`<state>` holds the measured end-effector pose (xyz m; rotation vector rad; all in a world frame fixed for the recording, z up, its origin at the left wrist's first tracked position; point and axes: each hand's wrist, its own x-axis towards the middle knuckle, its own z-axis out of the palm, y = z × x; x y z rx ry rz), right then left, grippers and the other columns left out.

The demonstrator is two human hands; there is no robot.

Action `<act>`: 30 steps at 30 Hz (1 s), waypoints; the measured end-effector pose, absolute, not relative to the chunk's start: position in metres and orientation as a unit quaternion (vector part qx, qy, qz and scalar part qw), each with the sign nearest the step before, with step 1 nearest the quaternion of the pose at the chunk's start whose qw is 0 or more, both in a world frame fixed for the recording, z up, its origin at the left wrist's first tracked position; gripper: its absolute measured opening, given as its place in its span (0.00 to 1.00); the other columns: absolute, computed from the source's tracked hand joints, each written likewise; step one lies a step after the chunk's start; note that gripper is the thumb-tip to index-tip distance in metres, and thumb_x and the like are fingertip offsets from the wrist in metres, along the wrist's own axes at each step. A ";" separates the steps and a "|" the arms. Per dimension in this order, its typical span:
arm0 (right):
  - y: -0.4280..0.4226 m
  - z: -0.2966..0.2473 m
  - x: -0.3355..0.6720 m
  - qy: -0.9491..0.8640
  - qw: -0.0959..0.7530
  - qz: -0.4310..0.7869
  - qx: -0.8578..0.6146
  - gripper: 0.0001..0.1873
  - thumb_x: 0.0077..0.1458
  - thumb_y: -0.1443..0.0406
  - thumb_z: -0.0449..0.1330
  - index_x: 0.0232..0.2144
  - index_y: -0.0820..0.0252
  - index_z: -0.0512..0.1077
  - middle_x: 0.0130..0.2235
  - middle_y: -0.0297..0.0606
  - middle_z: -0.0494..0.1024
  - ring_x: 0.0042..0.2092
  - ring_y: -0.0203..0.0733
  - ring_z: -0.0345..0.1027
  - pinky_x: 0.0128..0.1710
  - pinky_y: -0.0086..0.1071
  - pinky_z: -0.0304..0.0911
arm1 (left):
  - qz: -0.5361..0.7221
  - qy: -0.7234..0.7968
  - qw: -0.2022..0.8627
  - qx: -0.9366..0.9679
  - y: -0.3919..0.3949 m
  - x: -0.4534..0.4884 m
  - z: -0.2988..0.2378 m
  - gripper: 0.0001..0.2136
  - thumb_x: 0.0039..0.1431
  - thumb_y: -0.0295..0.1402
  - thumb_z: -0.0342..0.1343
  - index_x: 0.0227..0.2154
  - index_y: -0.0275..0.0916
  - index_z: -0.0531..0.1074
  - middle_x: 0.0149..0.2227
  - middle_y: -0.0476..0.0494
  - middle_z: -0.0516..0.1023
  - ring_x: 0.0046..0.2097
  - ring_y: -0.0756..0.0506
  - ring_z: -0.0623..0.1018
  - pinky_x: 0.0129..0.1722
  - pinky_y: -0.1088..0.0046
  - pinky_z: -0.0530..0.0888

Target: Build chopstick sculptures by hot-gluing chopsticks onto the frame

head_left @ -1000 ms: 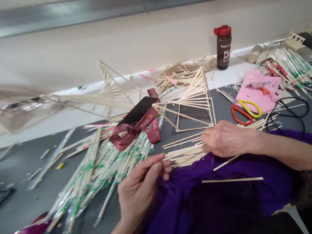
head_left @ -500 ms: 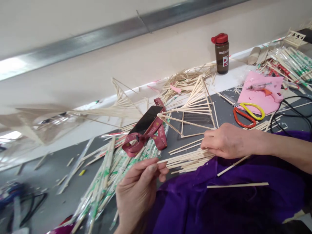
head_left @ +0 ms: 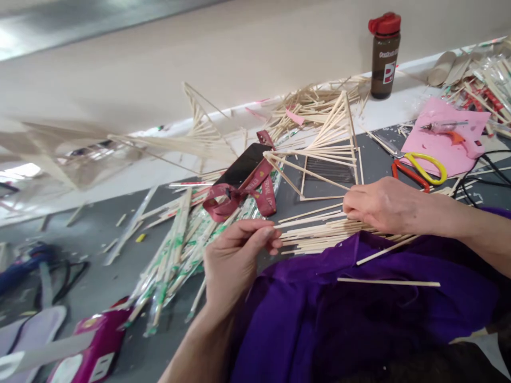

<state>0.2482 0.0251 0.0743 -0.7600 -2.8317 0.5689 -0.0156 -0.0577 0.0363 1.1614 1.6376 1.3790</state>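
My left hand (head_left: 241, 247) pinches the near end of a thin wooden stick (head_left: 305, 219) between thumb and fingers. The stick stretches across to my right hand (head_left: 381, 205), whose fingers are curled closed at its other end. Below it lies a row of similar loose wooden sticks (head_left: 315, 239) on the dark table. Just behind my right hand stands a frame of glued sticks (head_left: 329, 151), shaped like a twisted fan with triangular sides. One single stick (head_left: 387, 282) rests on the purple cloth (head_left: 303, 314) over my lap.
A black phone (head_left: 247, 162) with a red lanyard (head_left: 227, 202) lies by wrapped stick packs (head_left: 171, 266). Scissors (head_left: 427, 165), a glue gun (head_left: 455, 135) on pink paper (head_left: 427, 114) and a bottle (head_left: 385, 58) stand right. A magenta case (head_left: 96, 338) is lower left.
The view has tipped down and a little left, so things sit higher and a magenta case shows at lower left. Both hands keep their hold on the stick.
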 end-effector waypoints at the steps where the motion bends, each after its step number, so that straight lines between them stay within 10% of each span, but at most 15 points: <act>1: 0.025 0.073 0.249 -0.947 0.080 0.191 -0.247 0.11 0.63 0.69 0.48 0.31 0.64 0.69 0.30 0.38 0.71 0.27 0.33 0.56 0.26 0.30 0.46 | 0.529 0.630 0.352 0.446 -0.058 -0.015 0.036 0.06 0.48 0.33 0.63 0.25 0.37 0.74 0.20 0.49 0.76 0.20 0.51 0.73 0.19 0.77 0.72; 12: 0.022 0.060 0.242 -0.913 0.087 0.262 -0.302 0.16 0.64 0.62 0.46 0.30 0.62 0.70 0.28 0.36 0.75 0.29 0.35 0.66 0.30 0.28 0.53 | 0.560 0.585 0.516 0.279 -0.054 -0.010 0.028 0.15 0.53 0.44 0.60 0.27 0.35 0.71 0.22 0.46 0.77 0.20 0.52 0.74 0.15 0.81 0.67; 17: 0.023 0.058 0.240 -0.883 0.075 0.324 -0.331 0.16 0.63 0.60 0.48 0.29 0.60 0.71 0.27 0.33 0.75 0.28 0.35 0.67 0.29 0.27 0.56 | 0.588 0.506 0.587 0.233 -0.057 -0.007 0.030 0.12 0.46 0.33 0.66 0.33 0.34 0.74 0.28 0.44 0.81 0.26 0.50 0.79 0.17 0.83 0.70; 30: 0.022 0.055 0.238 -0.863 0.051 0.373 -0.337 0.19 0.64 0.57 0.47 0.26 0.60 0.68 0.25 0.31 0.71 0.28 0.33 0.63 0.29 0.26 0.55 | 0.594 0.543 0.488 0.338 -0.057 -0.019 0.020 0.11 0.44 0.34 0.67 0.29 0.34 0.76 0.21 0.48 0.78 0.21 0.51 0.75 0.18 0.79 0.70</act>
